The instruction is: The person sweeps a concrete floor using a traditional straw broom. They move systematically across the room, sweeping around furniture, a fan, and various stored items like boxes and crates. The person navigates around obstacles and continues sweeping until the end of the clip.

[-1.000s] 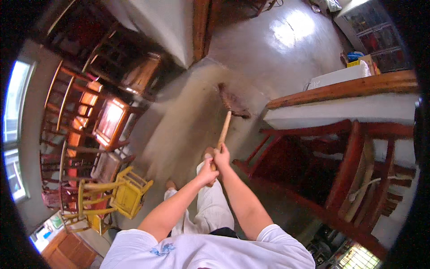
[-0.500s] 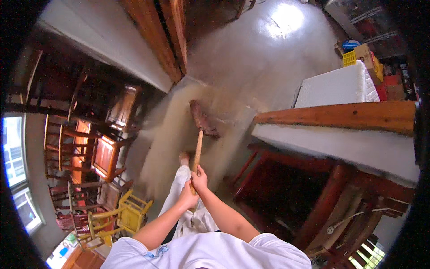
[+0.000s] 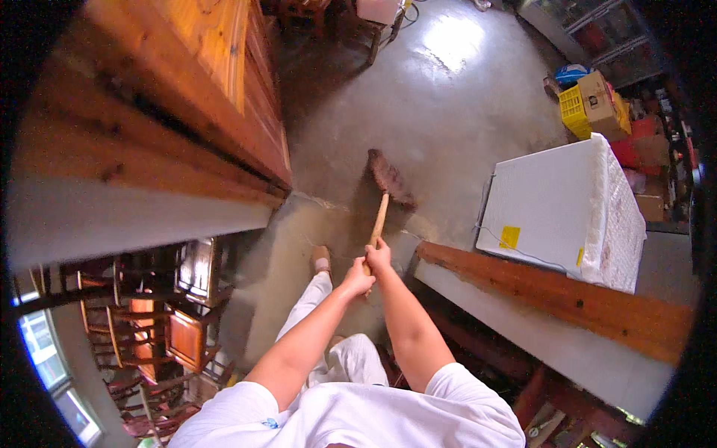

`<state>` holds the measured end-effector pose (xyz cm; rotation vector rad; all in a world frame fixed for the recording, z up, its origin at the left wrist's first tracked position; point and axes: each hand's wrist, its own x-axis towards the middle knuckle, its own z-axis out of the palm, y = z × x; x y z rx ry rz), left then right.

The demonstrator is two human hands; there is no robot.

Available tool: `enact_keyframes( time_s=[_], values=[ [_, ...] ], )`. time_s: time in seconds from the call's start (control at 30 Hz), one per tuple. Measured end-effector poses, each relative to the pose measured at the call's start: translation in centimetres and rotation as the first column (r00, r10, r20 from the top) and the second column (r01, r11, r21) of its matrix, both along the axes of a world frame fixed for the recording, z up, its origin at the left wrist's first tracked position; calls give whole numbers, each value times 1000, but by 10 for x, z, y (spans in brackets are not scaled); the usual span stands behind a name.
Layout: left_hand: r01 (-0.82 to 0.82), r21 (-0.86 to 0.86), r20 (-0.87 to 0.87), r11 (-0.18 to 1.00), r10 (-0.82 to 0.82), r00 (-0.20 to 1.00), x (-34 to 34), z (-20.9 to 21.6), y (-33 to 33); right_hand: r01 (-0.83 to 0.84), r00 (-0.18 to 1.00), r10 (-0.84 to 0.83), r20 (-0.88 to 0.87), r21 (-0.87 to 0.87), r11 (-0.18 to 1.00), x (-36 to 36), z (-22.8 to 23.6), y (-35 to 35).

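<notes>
Both my hands grip the wooden handle of a broom (image 3: 390,179). Its brown, fibrous head rests on the grey floor (image 3: 336,138), just past the line of the doorway. My right hand (image 3: 379,255) is closed round the handle higher up, towards the head. Close behind it, almost touching, my left hand (image 3: 358,277) wraps the handle nearer its end. My arms reach forward from my body, and the handle slants slightly to the right. Below the handle, my foot in a slip-on shoe (image 3: 321,257) stands on the floor.
A wooden door (image 3: 216,60) and its frame rise at the left; a wood-edged wall end (image 3: 553,287) juts in at the right. Beyond it stands a white wrapped box-shaped appliance (image 3: 545,201), near a yellow crate (image 3: 573,112) and cardboard box (image 3: 597,101). Wooden chairs (image 3: 134,328) crowd the lower left.
I have moved forward to the doorway, and the broom head has passed from before the floor line to beyond it. More of the room ahead shows. Both hands keep their hold.
</notes>
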<state>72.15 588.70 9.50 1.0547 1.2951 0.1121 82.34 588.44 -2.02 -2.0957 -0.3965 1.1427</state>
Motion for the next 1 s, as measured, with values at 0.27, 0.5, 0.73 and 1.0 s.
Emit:
enact_keyframes(
  time_s=[0.27, 0.5, 0.73, 1.0],
  values=[
    [-78, -242, -263, 967, 12, 965, -74, 67, 48, -109, 988, 99, -118, -77, 991, -113, 26, 27],
    [58, 143, -110, 988, -43, 993, 33, 86, 145, 36, 965, 1, -262, 138, 990, 8, 67, 138],
    [21, -221, 84, 975, -2, 996, 276, 61, 320, -63, 997, 63, 50, -4, 998, 282, 44, 315],
    [-90, -263, 6, 960, 95, 995, 418, -5, 422, -100, 986, 116, 118, -136, 986, 407, 10, 427]
  ],
)
